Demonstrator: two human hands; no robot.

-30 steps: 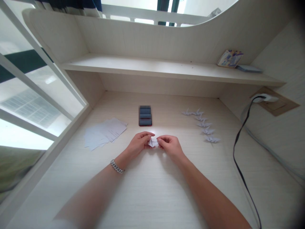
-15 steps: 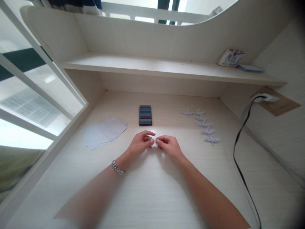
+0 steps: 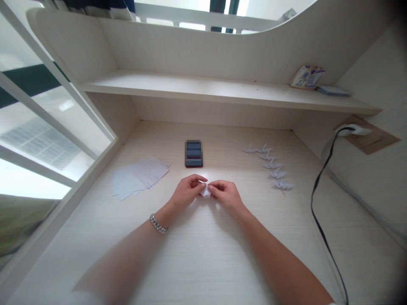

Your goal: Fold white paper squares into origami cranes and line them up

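Note:
A small folded piece of white paper (image 3: 205,193) is pinched between my two hands, just above the desk. My left hand (image 3: 190,189), with a chain bracelet (image 3: 158,223) at the wrist, grips its left side with thumb and fingers. From the other side my right hand (image 3: 225,193) pinches it between thumb and forefinger. Fingers cover much of the paper, so its exact shape is hidden. Beyond my hands lies a phone (image 3: 193,153) with a blurred screen. Several folded paper cranes (image 3: 276,174) stand in a slanting row to the right.
Loose white paper sheets (image 3: 140,176) lie overlapping on the left of the desk. A shelf (image 3: 197,87) runs across the back, bearing a colourful packet (image 3: 308,77) and a flat booklet (image 3: 333,91). A black cable (image 3: 314,203) hangs from the wall socket (image 3: 369,135) on the right.
My left thumb has shifted slightly up and to the right on the folded paper. Otherwise the hands and everything around them stay in place.

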